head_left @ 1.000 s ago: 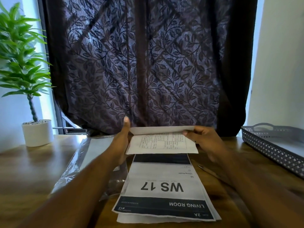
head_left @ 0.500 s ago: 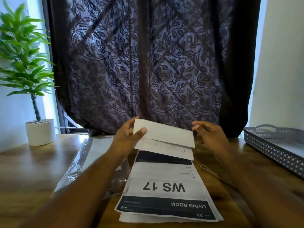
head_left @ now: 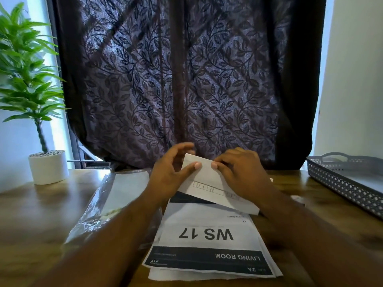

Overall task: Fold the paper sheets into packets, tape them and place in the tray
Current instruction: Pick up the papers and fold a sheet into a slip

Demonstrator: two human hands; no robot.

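Folded sheet point(head_left: 207, 183) is tilted more than half a second ago, left end up and right end down toward the stack. The right hand point(head_left: 244, 177) is now on it instead of hovering off its right corner. Count: two hands, one folded sheet, one stack of flat sheets point(head_left: 207, 235), one grey perforated tray point(head_left: 342, 187), one clear plastic sleeve point(head_left: 116, 195), one potted plant point(head_left: 27, 79). The stack's top page reads "WS 17 / LIVING ROOM", upside down to the camera. More edges show beneath it, but I can't tell how many. The folded sheet is held above the table point(head_left: 31, 214), over the far end of the stack, between both hands. Left hand point(head_left: 170, 175) pinches the upper left corner, with its thumb point(head_left: 198, 165) flat on the near face and its fingers curled behind. Right hand covers the right part, its thumb point(head_left: 214, 165) on the near face just beside the left thumb, tips almost meeting near the top edge. The right fingers go over the far side, mostly hidden. The tray sits at far right on the table, well apart from the sheet. The sleeve lies just left of the stack, under the left forearm.
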